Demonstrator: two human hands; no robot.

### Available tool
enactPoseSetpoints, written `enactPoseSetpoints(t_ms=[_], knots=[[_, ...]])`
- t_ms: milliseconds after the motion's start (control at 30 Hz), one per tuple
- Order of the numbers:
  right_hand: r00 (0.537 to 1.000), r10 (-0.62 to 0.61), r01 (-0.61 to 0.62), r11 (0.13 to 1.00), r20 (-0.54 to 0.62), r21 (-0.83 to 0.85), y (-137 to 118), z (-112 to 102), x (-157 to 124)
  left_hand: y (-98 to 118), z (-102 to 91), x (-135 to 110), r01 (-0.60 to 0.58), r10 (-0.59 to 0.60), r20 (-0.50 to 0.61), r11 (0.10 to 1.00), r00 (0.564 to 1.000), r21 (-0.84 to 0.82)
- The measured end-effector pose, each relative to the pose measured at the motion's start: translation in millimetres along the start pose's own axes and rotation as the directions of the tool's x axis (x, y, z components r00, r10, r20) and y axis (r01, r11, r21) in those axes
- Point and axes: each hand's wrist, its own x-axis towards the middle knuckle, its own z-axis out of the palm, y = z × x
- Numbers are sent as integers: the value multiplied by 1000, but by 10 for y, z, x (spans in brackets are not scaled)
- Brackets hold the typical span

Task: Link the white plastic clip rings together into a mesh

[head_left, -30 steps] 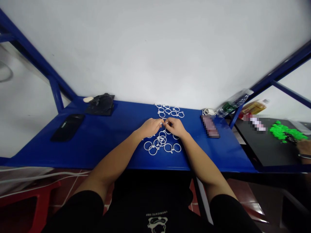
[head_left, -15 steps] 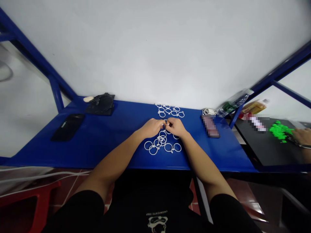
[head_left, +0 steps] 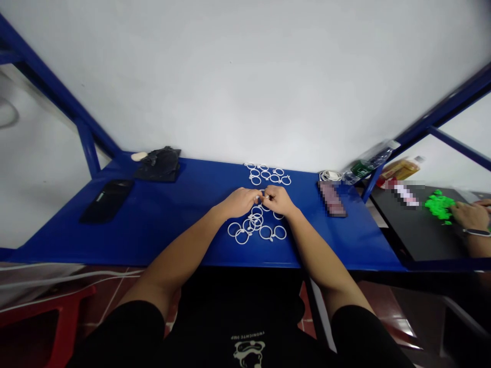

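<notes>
Over the middle of the blue table, my left hand (head_left: 241, 201) and my right hand (head_left: 280, 200) meet fingertip to fingertip. Both are closed in a pinch on a white curtain ring (head_left: 262, 190), mostly hidden by the fingers. Below the hands, several more white curtain rings with small eyelets lie loose and partly overlapping, one ring (head_left: 286, 233) close to my right forearm. Beyond the hands another group of such rings lies near the wall, with one ring (head_left: 286, 184) at its right end.
The blue table (head_left: 184, 214) also bears a black pouch (head_left: 107, 201) and a black plastic bag (head_left: 163, 166) at left. A phone (head_left: 332, 199), white cable (head_left: 330, 176) and plastic bottle (head_left: 370, 162) lie at right. Beyond, another person's hand (head_left: 473, 215) touches green pieces (head_left: 438, 205).
My hands stay at nearly the same spot, the fingers shifting only slightly. At the right, the other person's hand has moved left, closer to the green pieces.
</notes>
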Motion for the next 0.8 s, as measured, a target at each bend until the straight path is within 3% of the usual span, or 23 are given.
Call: enactPoseSetpoints(t_ms=[500,667,800], knots=[[999,-37,37,999,3,35,5,-36,-17,104,-49,3,62,-60,36,997,998,-50],[999,6,-4,999,-50,49,-4,-45,-27,34,-20,-5,43,-43,-79,999,996,-2],[1000,26,-26,999,-13,25,-9,-56,-25,-45,31,-9,30,-22,-159,999,987,44]])
